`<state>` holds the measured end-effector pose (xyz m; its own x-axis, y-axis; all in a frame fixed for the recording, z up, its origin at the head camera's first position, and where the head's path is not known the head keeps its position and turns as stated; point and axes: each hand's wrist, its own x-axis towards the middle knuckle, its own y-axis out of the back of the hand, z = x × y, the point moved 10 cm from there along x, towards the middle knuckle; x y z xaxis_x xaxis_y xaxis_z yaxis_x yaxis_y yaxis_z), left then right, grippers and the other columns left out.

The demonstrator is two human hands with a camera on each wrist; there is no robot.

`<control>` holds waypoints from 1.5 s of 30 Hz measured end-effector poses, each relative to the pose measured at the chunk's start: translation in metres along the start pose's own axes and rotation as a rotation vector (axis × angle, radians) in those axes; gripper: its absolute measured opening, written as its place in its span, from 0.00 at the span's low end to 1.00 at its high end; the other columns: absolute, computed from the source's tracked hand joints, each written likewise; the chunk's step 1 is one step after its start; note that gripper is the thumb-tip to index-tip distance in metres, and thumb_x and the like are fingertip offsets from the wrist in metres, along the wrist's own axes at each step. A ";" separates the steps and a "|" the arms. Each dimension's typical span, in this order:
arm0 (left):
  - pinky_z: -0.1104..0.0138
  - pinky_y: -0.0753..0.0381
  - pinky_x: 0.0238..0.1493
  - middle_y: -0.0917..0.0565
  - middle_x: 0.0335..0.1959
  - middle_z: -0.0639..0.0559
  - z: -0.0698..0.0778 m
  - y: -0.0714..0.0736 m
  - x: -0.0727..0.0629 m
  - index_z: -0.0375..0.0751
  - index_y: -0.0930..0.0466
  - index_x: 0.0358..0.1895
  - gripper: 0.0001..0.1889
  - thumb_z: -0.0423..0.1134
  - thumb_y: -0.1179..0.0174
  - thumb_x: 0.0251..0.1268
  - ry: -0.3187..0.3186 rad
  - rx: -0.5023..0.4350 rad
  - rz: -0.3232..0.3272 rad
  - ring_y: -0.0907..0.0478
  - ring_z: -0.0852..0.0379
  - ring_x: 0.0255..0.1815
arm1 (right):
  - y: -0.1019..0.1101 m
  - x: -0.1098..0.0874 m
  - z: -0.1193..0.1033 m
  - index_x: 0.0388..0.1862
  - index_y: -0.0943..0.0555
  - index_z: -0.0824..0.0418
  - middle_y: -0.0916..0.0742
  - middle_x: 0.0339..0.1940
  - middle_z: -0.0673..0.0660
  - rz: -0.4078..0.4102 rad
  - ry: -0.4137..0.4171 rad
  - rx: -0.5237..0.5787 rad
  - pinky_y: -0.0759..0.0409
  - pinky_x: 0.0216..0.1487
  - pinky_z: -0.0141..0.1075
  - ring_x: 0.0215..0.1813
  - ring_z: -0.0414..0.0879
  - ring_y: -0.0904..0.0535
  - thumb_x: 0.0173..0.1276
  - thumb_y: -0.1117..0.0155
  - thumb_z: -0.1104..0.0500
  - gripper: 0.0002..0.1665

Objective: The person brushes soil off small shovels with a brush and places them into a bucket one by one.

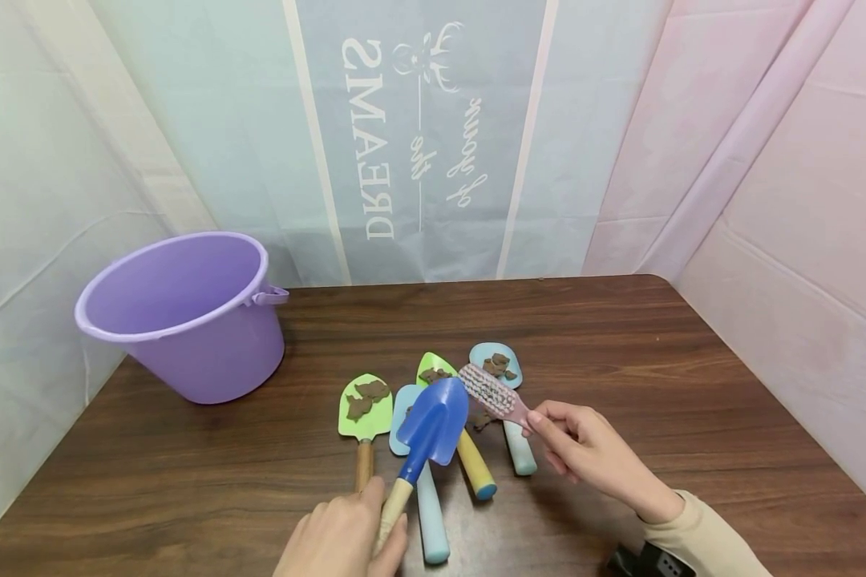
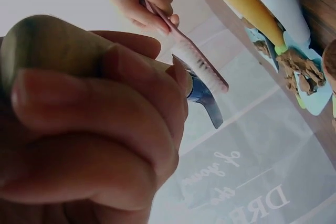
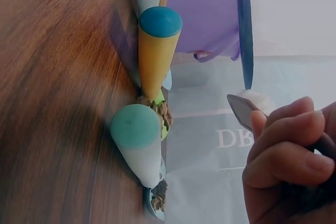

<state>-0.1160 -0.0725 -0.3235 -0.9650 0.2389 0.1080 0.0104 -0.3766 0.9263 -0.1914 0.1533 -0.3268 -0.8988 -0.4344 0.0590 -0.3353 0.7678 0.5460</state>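
Gripping two tools, your left hand (image 1: 342, 529) curls round the blue trowel (image 1: 430, 433), pointing far and slightly right; your right hand (image 1: 592, 457) pinches the brush (image 1: 492, 392), slanting far-left, bristles beside the trowel's tip, contact unclear.

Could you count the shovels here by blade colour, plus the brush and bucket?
Green shovels: 2
Light blue shovels: 2
Dark blue shovel: 1
Pink brush: 1
Purple bucket: 1
Total: 7
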 end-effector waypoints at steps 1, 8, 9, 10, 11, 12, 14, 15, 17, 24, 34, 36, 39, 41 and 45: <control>0.68 0.43 0.12 0.38 0.11 0.62 -0.001 0.000 0.000 0.49 0.32 0.26 0.14 0.49 0.35 0.53 0.004 -0.008 -0.005 0.41 0.64 0.11 | 0.000 0.000 0.000 0.34 0.23 0.60 0.28 0.10 0.46 0.001 -0.001 -0.002 0.33 0.13 0.33 0.10 0.34 0.34 0.76 0.52 0.53 0.15; 0.70 0.42 0.13 0.37 0.11 0.62 -0.011 0.007 0.002 0.46 0.26 0.31 0.12 0.47 0.35 0.54 0.045 -0.036 0.000 0.41 0.65 0.12 | 0.001 -0.003 0.004 0.35 0.23 0.59 0.29 0.10 0.44 0.001 -0.026 -0.012 0.34 0.12 0.33 0.10 0.33 0.35 0.76 0.52 0.52 0.15; 0.70 0.41 0.14 0.37 0.11 0.62 -0.014 0.008 0.002 0.46 0.26 0.32 0.12 0.47 0.35 0.54 0.057 -0.037 -0.001 0.41 0.65 0.12 | 0.001 -0.003 0.004 0.35 0.23 0.59 0.29 0.10 0.44 -0.002 -0.027 -0.011 0.33 0.12 0.33 0.10 0.34 0.35 0.76 0.52 0.53 0.15; 0.70 0.41 0.14 0.37 0.11 0.62 -0.016 0.009 0.002 0.46 0.26 0.32 0.11 0.47 0.35 0.55 0.070 -0.035 0.002 0.41 0.66 0.11 | 0.001 -0.004 0.005 0.35 0.22 0.59 0.29 0.10 0.44 -0.004 -0.028 -0.011 0.33 0.12 0.33 0.10 0.34 0.35 0.76 0.52 0.53 0.15; 0.70 0.41 0.14 0.37 0.11 0.62 -0.018 0.011 0.002 0.46 0.26 0.32 0.11 0.47 0.35 0.55 0.083 -0.033 0.003 0.41 0.65 0.11 | 0.001 -0.004 0.005 0.35 0.22 0.59 0.29 0.10 0.44 -0.005 -0.028 -0.011 0.33 0.12 0.33 0.10 0.34 0.35 0.76 0.52 0.53 0.15; 0.70 0.41 0.14 0.37 0.11 0.62 -0.021 0.012 0.002 0.47 0.26 0.32 0.11 0.47 0.35 0.55 0.099 -0.036 0.000 0.41 0.65 0.12 | 0.001 -0.004 0.005 0.36 0.22 0.59 0.29 0.10 0.44 -0.007 -0.028 -0.009 0.33 0.12 0.33 0.10 0.34 0.35 0.76 0.52 0.53 0.15; 0.70 0.41 0.14 0.37 0.11 0.62 -0.027 0.015 0.001 0.50 0.31 0.26 0.13 0.47 0.35 0.55 0.127 -0.037 -0.004 0.40 0.65 0.12 | 0.001 -0.004 0.005 0.36 0.22 0.59 0.29 0.10 0.44 -0.011 -0.029 -0.007 0.33 0.12 0.33 0.10 0.34 0.35 0.76 0.52 0.52 0.15; 0.70 0.42 0.14 0.37 0.11 0.61 -0.029 0.017 0.000 0.50 0.31 0.25 0.13 0.47 0.35 0.56 0.142 -0.039 -0.005 0.40 0.65 0.12 | 0.001 -0.004 0.005 0.36 0.22 0.59 0.28 0.10 0.44 -0.012 -0.030 -0.006 0.33 0.12 0.33 0.10 0.33 0.35 0.76 0.52 0.52 0.15; 0.70 0.42 0.14 0.37 0.11 0.61 -0.035 0.022 0.000 0.51 0.32 0.25 0.14 0.47 0.36 0.57 0.176 -0.045 -0.011 0.40 0.65 0.12 | 0.001 -0.004 0.004 0.36 0.22 0.59 0.29 0.10 0.44 -0.012 -0.028 -0.006 0.33 0.12 0.33 0.10 0.33 0.35 0.76 0.52 0.52 0.15; 0.71 0.42 0.14 0.36 0.11 0.60 -0.051 0.039 0.003 0.50 0.32 0.25 0.13 0.45 0.37 0.59 0.229 -0.065 0.006 0.40 0.65 0.12 | 0.001 -0.003 0.004 0.36 0.22 0.60 0.28 0.10 0.44 -0.022 -0.022 -0.007 0.34 0.11 0.33 0.10 0.33 0.35 0.76 0.52 0.53 0.15; 0.69 0.40 0.16 0.35 0.11 0.58 -0.066 0.059 0.004 0.48 0.31 0.26 0.11 0.43 0.37 0.58 0.231 -0.053 0.102 0.39 0.63 0.14 | -0.002 -0.004 0.007 0.36 0.22 0.58 0.27 0.10 0.46 -0.046 -0.027 -0.010 0.36 0.11 0.32 0.11 0.33 0.35 0.76 0.52 0.52 0.15; 0.69 0.41 0.16 0.35 0.11 0.59 -0.067 0.066 0.005 0.48 0.30 0.25 0.11 0.42 0.37 0.58 0.204 -0.049 0.155 0.39 0.64 0.13 | -0.001 -0.005 0.007 0.36 0.22 0.58 0.27 0.10 0.46 -0.043 -0.024 -0.013 0.36 0.11 0.32 0.11 0.33 0.35 0.76 0.52 0.52 0.15; 0.70 0.41 0.16 0.35 0.11 0.61 -0.070 0.074 0.006 0.48 0.29 0.26 0.10 0.43 0.37 0.59 0.171 -0.050 0.214 0.40 0.65 0.13 | -0.001 -0.006 0.007 0.36 0.22 0.58 0.28 0.10 0.46 -0.042 -0.021 -0.009 0.36 0.11 0.32 0.11 0.33 0.36 0.76 0.52 0.53 0.15; 0.70 0.40 0.17 0.33 0.12 0.62 -0.073 0.078 0.007 0.47 0.27 0.27 0.09 0.43 0.38 0.60 0.165 -0.056 0.233 0.39 0.66 0.14 | -0.001 -0.006 0.007 0.36 0.22 0.59 0.28 0.10 0.46 -0.045 -0.022 -0.001 0.36 0.10 0.32 0.11 0.33 0.36 0.76 0.52 0.53 0.15; 0.71 0.40 0.18 0.31 0.14 0.62 -0.081 0.083 0.008 0.46 0.25 0.29 0.08 0.44 0.38 0.61 0.163 -0.059 0.265 0.39 0.67 0.14 | -0.002 -0.007 0.008 0.36 0.22 0.59 0.27 0.10 0.46 -0.051 -0.022 0.010 0.36 0.10 0.32 0.11 0.33 0.35 0.76 0.52 0.53 0.15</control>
<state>-0.1445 -0.1745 -0.2746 -0.9600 -0.0190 0.2792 0.2565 -0.4590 0.8506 -0.1869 0.1581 -0.3347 -0.8863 -0.4629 0.0124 -0.3839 0.7496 0.5391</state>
